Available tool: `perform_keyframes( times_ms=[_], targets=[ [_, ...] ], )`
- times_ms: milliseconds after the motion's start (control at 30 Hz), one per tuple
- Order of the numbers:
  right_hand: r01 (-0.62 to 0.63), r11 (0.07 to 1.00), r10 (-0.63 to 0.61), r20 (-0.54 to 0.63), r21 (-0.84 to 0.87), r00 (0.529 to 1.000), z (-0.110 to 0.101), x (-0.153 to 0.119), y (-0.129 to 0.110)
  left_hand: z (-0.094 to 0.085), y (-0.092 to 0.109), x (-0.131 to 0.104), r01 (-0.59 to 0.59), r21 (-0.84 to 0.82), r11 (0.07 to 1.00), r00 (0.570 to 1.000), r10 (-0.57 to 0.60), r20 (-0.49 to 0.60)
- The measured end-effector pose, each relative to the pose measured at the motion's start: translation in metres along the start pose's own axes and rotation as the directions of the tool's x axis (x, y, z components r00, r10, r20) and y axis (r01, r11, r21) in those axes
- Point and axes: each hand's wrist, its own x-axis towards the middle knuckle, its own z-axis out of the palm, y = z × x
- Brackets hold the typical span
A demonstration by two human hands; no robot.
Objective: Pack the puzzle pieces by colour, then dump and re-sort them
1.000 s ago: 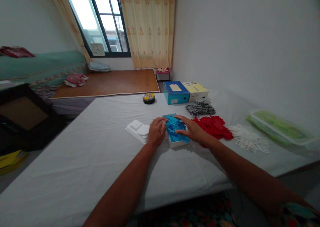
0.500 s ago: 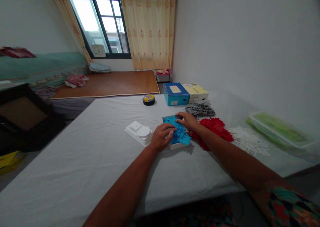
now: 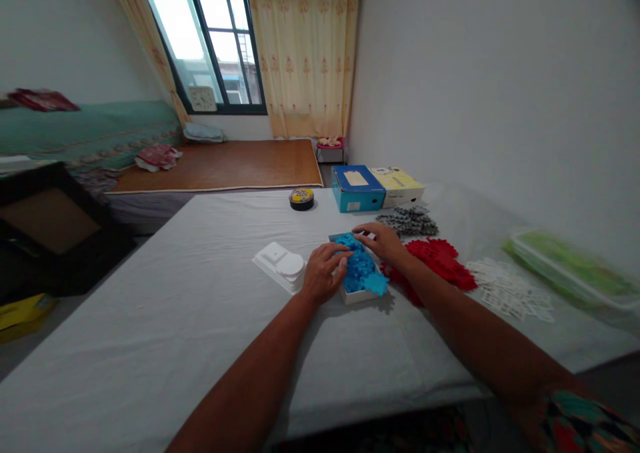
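A small white box (image 3: 361, 298) holds a heap of blue snowflake-shaped plastic pieces (image 3: 359, 270), and one piece juts over its near right edge. My left hand (image 3: 323, 273) rests along the box's left side, fingers stretched over the blue pieces and thumb apart. At the far right corner, my right hand (image 3: 381, 241) touches the pieces with its fingers reaching inward and spread; the fingertips are partly hard to make out. A white moulded plastic tray (image 3: 280, 264) lies just left of my left hand. Red plastic pieces (image 3: 440, 261) are heaped beside and partly behind my right forearm.
Grey pieces (image 3: 407, 221) and white pieces (image 3: 507, 286) lie in piles on the right. A blue box (image 3: 357, 190) and a yellow box (image 3: 397, 185) stand at the back, near a round black-and-yellow tin (image 3: 301, 200). A clear container with green contents (image 3: 570, 263) sits by the wall.
The view has shifted slightly, so things appear a little further right. My right hand's fingers have moved slightly at the far edge of the box; my left hand stays at its left side.
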Motion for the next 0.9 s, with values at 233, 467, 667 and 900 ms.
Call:
perform_keyframes(
  times_ms=[233, 467, 667, 900],
  targets=[
    [-0.005, 0.999, 0.003, 0.045, 0.034, 0.999, -0.038, -0.018, -0.008, -0.001, 0.0, 0.002, 0.034, 0.014, 0.999, 0.994, -0.035, 0.101],
    [0.07, 0.951, -0.191, 0.391, 0.302, 0.901, -0.074, -0.075, -0.03, 0.002, -0.002, -0.001, 0.035, -0.004, 0.999, 0.996, -0.035, 0.077],
    [0.062, 0.97, -0.1, 0.155, 0.235, 0.983, -0.042, -0.082, -0.035, 0.004, 0.0, -0.001, -0.002, -0.071, 0.998, 1.0, 0.004, 0.031],
    [-0.007, 0.999, 0.006, 0.011, 0.054, 1.0, -0.037, -0.065, -0.033, -0.012, -0.017, 0.002, 0.152, -0.033, 0.988, 0.947, -0.155, -0.28]
  ],
)
